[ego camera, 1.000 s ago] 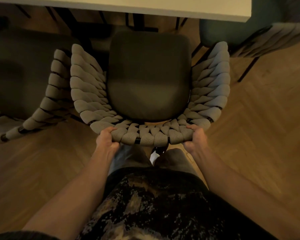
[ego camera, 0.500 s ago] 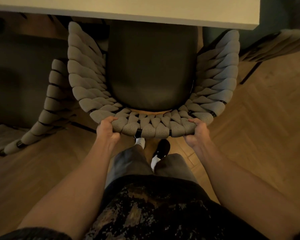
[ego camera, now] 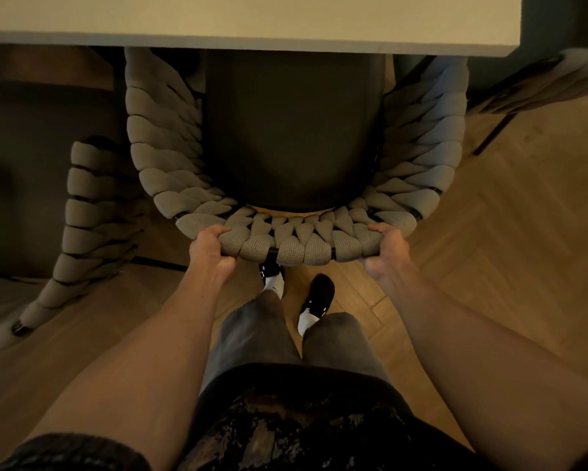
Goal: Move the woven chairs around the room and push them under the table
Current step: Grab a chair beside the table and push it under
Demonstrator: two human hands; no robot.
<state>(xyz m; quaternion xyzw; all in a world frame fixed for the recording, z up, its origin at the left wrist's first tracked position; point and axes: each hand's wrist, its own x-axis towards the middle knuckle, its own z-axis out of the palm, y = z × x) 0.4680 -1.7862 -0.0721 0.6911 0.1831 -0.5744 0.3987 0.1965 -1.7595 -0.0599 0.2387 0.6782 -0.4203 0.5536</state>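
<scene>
A woven chair (ego camera: 296, 239) with thick grey braided cords and a dark seat cushion stands straight in front of me. Its front half is hidden under the pale table (ego camera: 251, 18). My left hand (ego camera: 211, 248) grips the left end of the curved backrest, fingers curled over the top. On the right end of the same backrest my right hand (ego camera: 386, 248) grips likewise. Both arms are stretched forward.
A second woven chair (ego camera: 88, 215) stands close on the left, partly under the table. A third chair (ego camera: 557, 79) sits at the table's right corner with a thin dark leg on the floor. My feet stand on wooden herringbone flooring (ego camera: 506, 249) just behind the chair.
The chair has slid forward under the table, so the tabletop now covers much of the seat. Both hands kept their grip and my arms have stretched out.
</scene>
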